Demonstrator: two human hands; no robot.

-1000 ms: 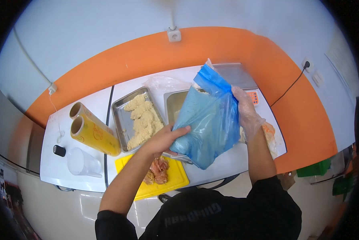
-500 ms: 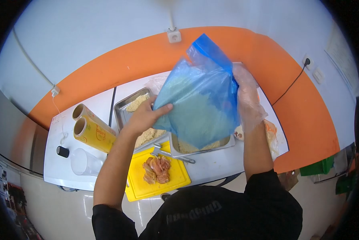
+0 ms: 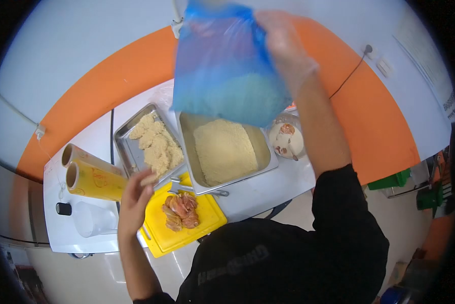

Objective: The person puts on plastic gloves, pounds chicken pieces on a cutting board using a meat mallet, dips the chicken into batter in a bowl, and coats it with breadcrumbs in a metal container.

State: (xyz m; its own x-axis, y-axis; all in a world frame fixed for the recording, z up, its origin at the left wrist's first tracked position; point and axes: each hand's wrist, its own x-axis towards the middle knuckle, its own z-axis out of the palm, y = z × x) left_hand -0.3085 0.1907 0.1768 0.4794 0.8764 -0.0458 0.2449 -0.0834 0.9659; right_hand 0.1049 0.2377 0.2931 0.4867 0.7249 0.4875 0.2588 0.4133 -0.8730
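Clutches the blue bag [image 3: 215, 61] in right hand [image 3: 283, 43] alone, holds left hand [image 3: 135, 197] empty and loosely open, so risks slipping and spilling beyond steel pan [image 3: 263, 147]

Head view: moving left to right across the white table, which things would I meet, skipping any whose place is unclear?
Small black cylinder → yellow rolls → shallow metal tray → deep metal pan → bowl.
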